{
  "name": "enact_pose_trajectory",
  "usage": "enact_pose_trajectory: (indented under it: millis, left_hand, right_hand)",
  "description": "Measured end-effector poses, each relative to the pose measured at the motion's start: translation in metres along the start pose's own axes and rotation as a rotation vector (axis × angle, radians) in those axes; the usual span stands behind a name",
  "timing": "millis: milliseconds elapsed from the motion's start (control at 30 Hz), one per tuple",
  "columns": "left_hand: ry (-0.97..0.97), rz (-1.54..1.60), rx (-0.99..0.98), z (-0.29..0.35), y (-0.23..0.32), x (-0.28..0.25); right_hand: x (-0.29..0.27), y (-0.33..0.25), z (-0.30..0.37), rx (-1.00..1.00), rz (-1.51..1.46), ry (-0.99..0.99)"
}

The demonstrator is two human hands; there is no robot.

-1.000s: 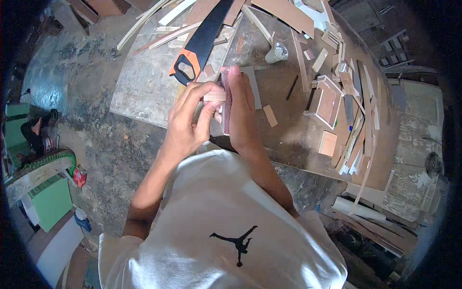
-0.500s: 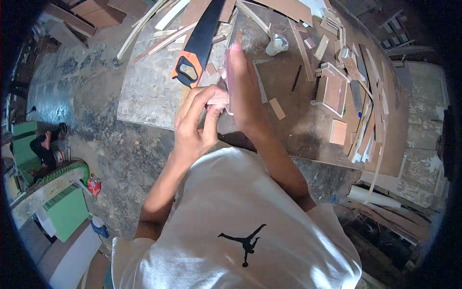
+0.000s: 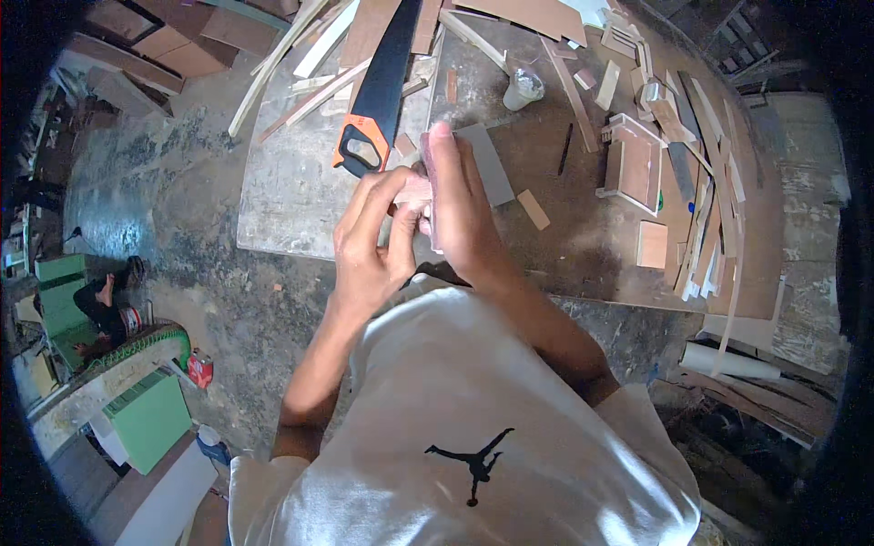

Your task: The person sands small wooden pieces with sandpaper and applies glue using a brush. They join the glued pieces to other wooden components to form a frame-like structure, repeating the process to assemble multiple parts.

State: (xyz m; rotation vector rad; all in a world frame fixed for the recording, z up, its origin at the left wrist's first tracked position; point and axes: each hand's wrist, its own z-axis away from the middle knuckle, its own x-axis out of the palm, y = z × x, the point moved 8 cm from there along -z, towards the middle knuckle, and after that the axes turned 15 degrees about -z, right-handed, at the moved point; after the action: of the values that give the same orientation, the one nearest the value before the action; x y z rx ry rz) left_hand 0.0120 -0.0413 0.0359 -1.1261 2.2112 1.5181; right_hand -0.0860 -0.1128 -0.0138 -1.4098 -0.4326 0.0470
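Over the near edge of the worktable, my left hand (image 3: 369, 232) pinches a small pale wood piece (image 3: 416, 191) between thumb and fingers. My right hand (image 3: 464, 214) is upright beside it, its palm and fingers closed along a thin reddish-brown sheet that looks like sandpaper (image 3: 432, 205). The sheet's face touches the end of the wood piece. Part of the sheet is hidden behind the right hand. Just beyond my left hand lies a handsaw (image 3: 373, 105) with an orange and black handle. A grey flat sheet (image 3: 489, 164) lies beyond my right hand.
On the worktable (image 3: 291, 214) are a translucent cup (image 3: 523, 89), a dark pencil-like stick (image 3: 565, 150), a small open wooden box frame (image 3: 632, 164), a square wood piece (image 3: 652, 245) and several strips at right. Another person (image 3: 105, 300) is at far left, near a green coiled hose (image 3: 146, 341).
My right hand and the reddish sheet have slid down toward me along the wood piece's end. My left hand keeps its pinch. The whole view has shifted slightly.
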Motion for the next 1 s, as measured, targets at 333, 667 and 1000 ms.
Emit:
enact_pose_trajectory:
  millis: [333,667,1000]
  left_hand:
    - [-0.009,0.042,-0.043,0.002,-0.004,0.003]
    - [-0.019,-0.001,0.054,0.001,-0.001,-0.001]
    - [0.019,-0.043,0.038,-0.001,-0.014,0.004]
  right_hand:
    - [0.003,0.004,-0.014,-0.128,0.022,-0.067]
    - [0.009,-0.024,-0.016,0.063,-0.136,0.098]
    - [0.004,0.009,-0.030,0.153,-0.012,0.075]
